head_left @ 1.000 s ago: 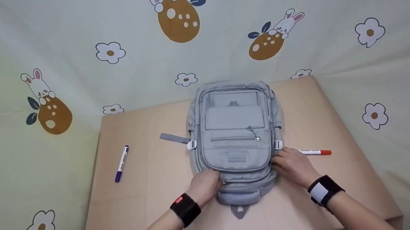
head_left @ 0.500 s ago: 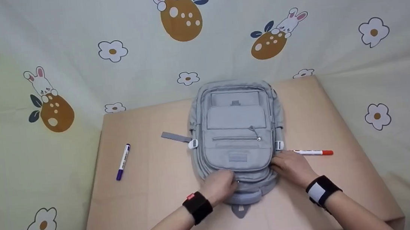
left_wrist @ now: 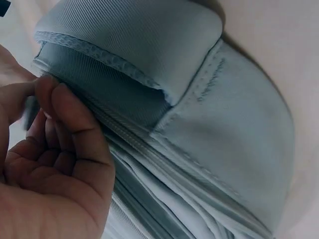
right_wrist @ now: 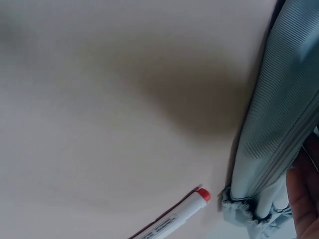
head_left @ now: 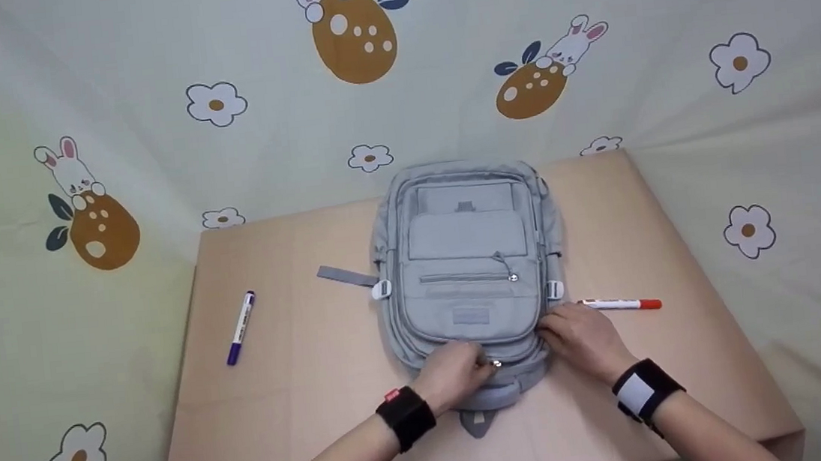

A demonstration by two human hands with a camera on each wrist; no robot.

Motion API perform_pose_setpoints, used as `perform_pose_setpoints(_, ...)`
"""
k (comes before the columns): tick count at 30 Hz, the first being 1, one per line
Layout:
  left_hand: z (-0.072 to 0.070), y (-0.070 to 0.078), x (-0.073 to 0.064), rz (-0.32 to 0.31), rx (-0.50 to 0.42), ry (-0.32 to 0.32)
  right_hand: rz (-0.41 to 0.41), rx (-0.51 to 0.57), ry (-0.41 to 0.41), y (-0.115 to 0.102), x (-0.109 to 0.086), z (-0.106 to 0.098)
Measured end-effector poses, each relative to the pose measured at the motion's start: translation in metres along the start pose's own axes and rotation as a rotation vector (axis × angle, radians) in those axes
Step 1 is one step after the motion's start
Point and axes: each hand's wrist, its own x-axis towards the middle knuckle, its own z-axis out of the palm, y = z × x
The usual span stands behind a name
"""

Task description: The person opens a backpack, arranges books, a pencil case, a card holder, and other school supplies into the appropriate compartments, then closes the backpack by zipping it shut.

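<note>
A grey backpack (head_left: 465,236) lies front side up on the table, its carry handle (head_left: 498,397) toward the person. With curled fingers, my left hand (head_left: 453,375) pinches the metal zipper pull (head_left: 497,364) on the zip near the handle end. In the left wrist view, thumb and index finger of the left hand (left_wrist: 60,159) meet beside the zip track (left_wrist: 122,132); the pull is mostly hidden there. My right hand (head_left: 585,340) holds the backpack's right lower edge, its fingertips partly hidden against the fabric. Few fingers of it show in the right wrist view.
A white marker with a red cap (head_left: 621,304) lies just right of the backpack, close to the right hand. Another marker with a purple cap (head_left: 241,328) lies at left. A strap (head_left: 347,274) sticks out leftward. Patterned cloth (head_left: 282,152) hangs behind the table (head_left: 285,416).
My left hand has moved to the right along the zip, and the zipper pull has travelled with it. The right hand stays at the backpack's right edge, almost unmoved.
</note>
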Motion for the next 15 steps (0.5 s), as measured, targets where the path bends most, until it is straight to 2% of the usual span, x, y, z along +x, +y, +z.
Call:
perform_pose_setpoints(4, -0.003, -0.001, -0.007, -0.024, -0.077, -0.003, -0.026, 0.044, 0.043, -0.017, -0.002, -0.003)
perform_pose_setpoints(9, -0.003, 0.002, -0.010, -0.062, -0.213, -0.009, -0.130, 0.136, -0.002, -0.044, -0.001, 0.006)
perform_pose_setpoints(12, 0.000, 0.004, -0.011, -0.073, -0.301, -0.031, -0.117, 0.162, -0.024, -0.055, 0.001, 0.016)
perform_pose_setpoints(15, 0.001, 0.003, -0.013, -0.054, -0.357, -0.060, -0.097, 0.187, 0.009, -0.060, 0.001, 0.025)
